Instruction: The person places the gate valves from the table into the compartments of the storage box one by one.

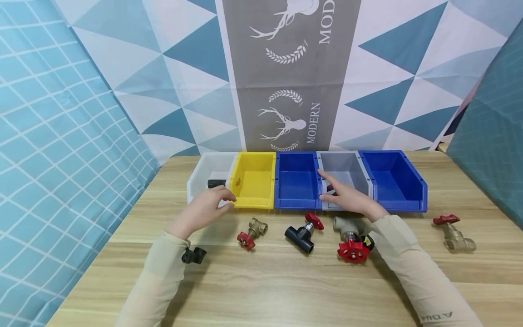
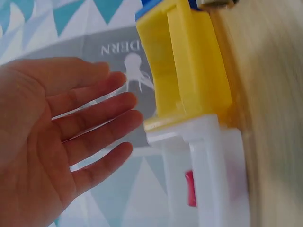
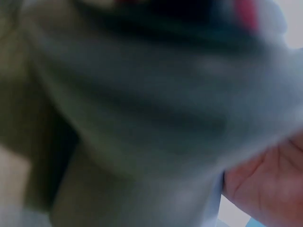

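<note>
My left hand (image 1: 207, 208) hovers over the front edge of the white bin (image 1: 195, 179), fingers loosely bent. In the left wrist view that palm (image 2: 38, 142) shows bare, with the fingers apart. Inside the white bin lies a black cylindrical piece (image 1: 216, 183); a red part (image 2: 191, 188) shows there in the left wrist view. My right hand (image 1: 347, 197) is at the front of the grey bin (image 1: 347, 161), thumb and forefinger spread wide. A dark reddish thing (image 1: 331, 187) shows between them, partly hidden. A blurred grey shape (image 3: 156, 109) fills most of the right wrist view.
Yellow (image 1: 255, 170) and blue (image 1: 296, 175) bins stand mid-row, another blue bin (image 1: 388, 177) at right. In front lie a brass valve (image 1: 254, 231), black tee valve (image 1: 302, 236), grey valve with red handwheel (image 1: 353, 250), black fitting (image 1: 194, 255) and brass valve (image 1: 454, 236).
</note>
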A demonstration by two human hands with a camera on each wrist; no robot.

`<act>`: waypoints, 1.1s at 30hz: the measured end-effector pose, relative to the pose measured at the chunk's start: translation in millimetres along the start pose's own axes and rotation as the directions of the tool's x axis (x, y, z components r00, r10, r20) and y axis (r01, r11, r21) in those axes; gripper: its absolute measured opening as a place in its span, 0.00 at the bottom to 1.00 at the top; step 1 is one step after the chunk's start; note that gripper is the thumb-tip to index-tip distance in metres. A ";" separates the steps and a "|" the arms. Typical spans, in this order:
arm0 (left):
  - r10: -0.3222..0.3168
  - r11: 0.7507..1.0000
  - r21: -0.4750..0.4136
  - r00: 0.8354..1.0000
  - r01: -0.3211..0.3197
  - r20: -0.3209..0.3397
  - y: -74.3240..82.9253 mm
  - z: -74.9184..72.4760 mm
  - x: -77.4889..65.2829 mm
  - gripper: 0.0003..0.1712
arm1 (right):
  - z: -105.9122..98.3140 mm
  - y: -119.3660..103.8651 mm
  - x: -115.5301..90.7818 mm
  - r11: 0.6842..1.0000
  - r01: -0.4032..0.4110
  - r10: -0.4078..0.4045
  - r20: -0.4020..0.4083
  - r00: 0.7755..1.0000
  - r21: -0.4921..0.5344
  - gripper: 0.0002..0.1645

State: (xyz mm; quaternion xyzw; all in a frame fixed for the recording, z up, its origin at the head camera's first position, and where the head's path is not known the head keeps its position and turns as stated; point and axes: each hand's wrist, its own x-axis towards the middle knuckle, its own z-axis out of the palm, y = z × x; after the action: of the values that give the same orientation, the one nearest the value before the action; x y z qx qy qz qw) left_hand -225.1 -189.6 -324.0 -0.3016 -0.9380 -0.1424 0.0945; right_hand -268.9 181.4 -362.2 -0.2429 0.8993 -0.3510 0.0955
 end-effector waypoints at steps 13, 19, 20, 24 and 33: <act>0.103 0.994 0.015 0.981 -0.107 0.163 41.3 2.9 -8.3 0.10 | -0.1 0.8 0.8 1.000 -0.002 0.002 -0.006 1.000 -0.019 0.43; 0.126 0.992 -0.025 0.969 -0.123 0.215 45.1 7.3 -12.0 0.10 | -0.1 1.2 1.1 1.000 -0.002 0.003 0.003 1.000 -0.013 0.43; 0.124 0.992 -0.024 0.968 -0.122 0.219 45.9 8.0 -12.4 0.10 | -0.1 1.2 1.2 1.000 -0.003 0.003 0.004 1.000 -0.015 0.43; 0.131 0.991 -0.031 0.962 -0.128 0.238 51.3 11.2 -12.7 0.11 | -0.3 2.4 1.0 1.000 -0.017 0.017 -0.004 1.000 -0.024 0.44; 0.129 0.990 0.018 0.939 -0.142 0.318 57.7 20.9 -15.3 0.15 | -0.3 2.1 1.5 1.000 -0.018 0.018 0.002 1.000 -0.025 0.44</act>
State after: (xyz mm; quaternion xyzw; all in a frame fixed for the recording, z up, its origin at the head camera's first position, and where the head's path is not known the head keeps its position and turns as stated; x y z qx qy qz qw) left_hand -180.5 -146.2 -335.6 -0.3823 -0.9207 -0.0662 -0.0411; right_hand -271.1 182.1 -363.4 -0.2362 0.9056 -0.3386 0.0968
